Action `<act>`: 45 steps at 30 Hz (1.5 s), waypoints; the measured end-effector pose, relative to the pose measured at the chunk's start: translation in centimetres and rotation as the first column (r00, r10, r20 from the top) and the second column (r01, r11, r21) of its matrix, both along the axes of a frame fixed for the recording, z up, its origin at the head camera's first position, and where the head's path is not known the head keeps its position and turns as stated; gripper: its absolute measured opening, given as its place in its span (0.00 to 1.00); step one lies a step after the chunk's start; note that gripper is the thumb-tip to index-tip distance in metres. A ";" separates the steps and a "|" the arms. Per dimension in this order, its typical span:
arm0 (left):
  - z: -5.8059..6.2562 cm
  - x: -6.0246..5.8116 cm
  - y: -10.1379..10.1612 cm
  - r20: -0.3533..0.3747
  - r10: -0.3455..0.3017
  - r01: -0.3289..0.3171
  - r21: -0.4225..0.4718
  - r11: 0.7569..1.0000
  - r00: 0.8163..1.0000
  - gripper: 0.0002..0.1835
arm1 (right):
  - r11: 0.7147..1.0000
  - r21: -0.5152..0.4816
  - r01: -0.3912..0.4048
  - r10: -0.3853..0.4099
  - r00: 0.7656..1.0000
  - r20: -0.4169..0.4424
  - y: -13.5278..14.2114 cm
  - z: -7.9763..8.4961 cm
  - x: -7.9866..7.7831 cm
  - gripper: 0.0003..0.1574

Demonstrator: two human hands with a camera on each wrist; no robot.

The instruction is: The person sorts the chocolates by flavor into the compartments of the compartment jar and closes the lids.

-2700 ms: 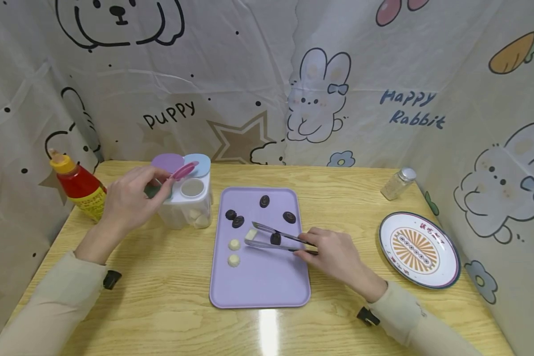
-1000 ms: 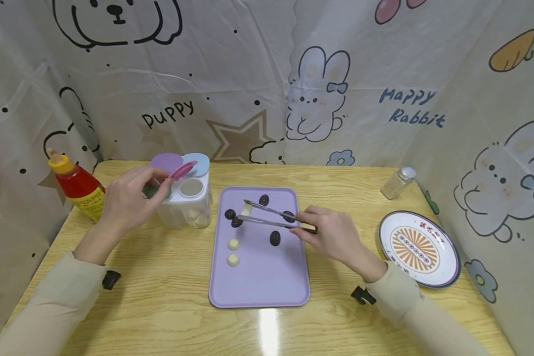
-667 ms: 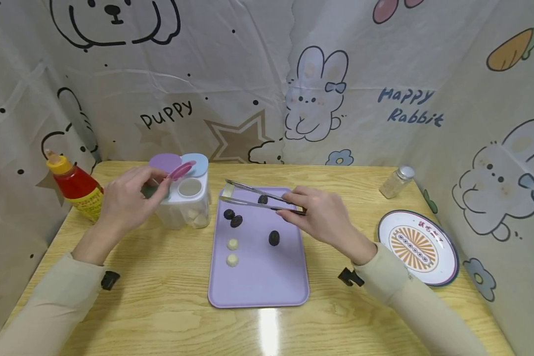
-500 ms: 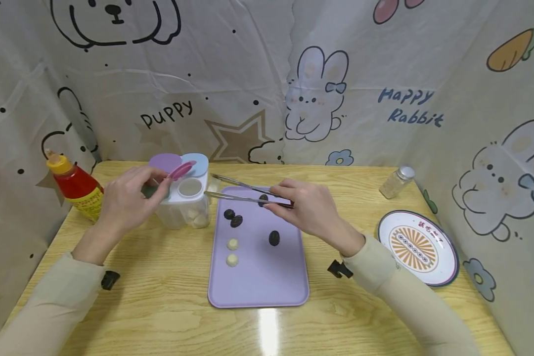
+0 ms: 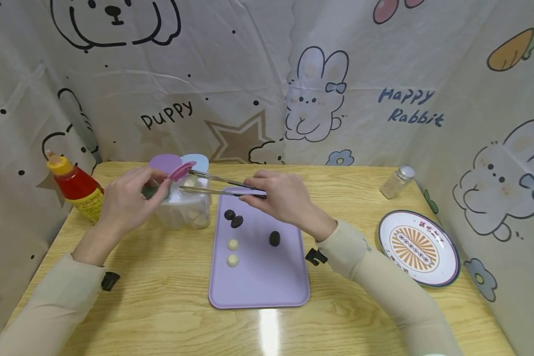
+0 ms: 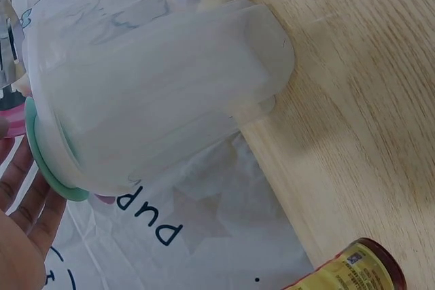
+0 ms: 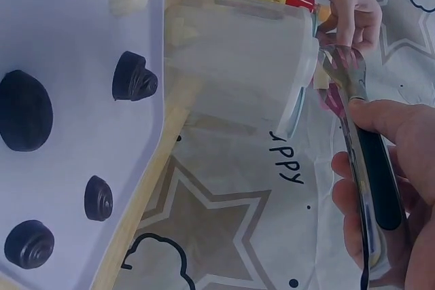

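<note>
With thumb and fingers, my left hand point(image 5: 131, 195) pinches the pink lid point(image 5: 180, 171) and holds it tilted up on the clear lidded container point(image 5: 182, 212). My right hand point(image 5: 282, 198) grips metal tongs point(image 5: 224, 193) whose tips reach over the uncovered round opening. A pale chocolate piece point(image 5: 190, 181) sits between those tips, right at the opening; the right wrist view shows it beside the pink lid too. Cream-coloured pieces point(image 5: 198, 219) show through the container's wall. On the purple tray point(image 5: 258, 291) lie dark chocolates point(image 5: 274, 239) and two white ones point(image 5: 233, 260).
A red sauce bottle with a yellow cap point(image 5: 75, 188) stands left of the container, behind my left hand. At the right are a patterned plate point(image 5: 416, 249) and a small glass shaker point(image 5: 397, 183). Printed cloth point(image 5: 244, 74) hangs around the wooden table point(image 5: 160, 306).
My right hand has carried the pale piece in the tongs from the tray, first away from me, then left to the container's opening. My left hand has kept the pink lid raised.
</note>
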State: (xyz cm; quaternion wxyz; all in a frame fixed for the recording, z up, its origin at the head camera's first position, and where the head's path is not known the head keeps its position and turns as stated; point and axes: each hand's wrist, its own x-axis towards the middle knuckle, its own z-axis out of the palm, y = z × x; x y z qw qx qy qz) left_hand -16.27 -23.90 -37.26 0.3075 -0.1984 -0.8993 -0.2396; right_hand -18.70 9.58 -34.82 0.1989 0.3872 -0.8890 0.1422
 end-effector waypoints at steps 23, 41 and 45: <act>0.0 0.0 0.1 0.009 0.008 -0.008 0.000 1.000 1.000 0.08 | 1.000 -0.011 -0.008 0.008 0.999 0.031 2.2 0.2 0.8 0.19; 0.0 0.0 0.1 0.008 0.008 -0.008 -0.004 1.000 1.000 0.08 | 0.999 0.036 -0.004 0.003 0.999 0.033 5.9 -2.3 3.2 0.22; 0.0 0.0 0.1 0.004 0.008 -0.008 -0.002 1.000 1.000 0.08 | 0.997 0.069 0.017 -0.021 0.998 0.064 6.5 -3.1 3.6 0.22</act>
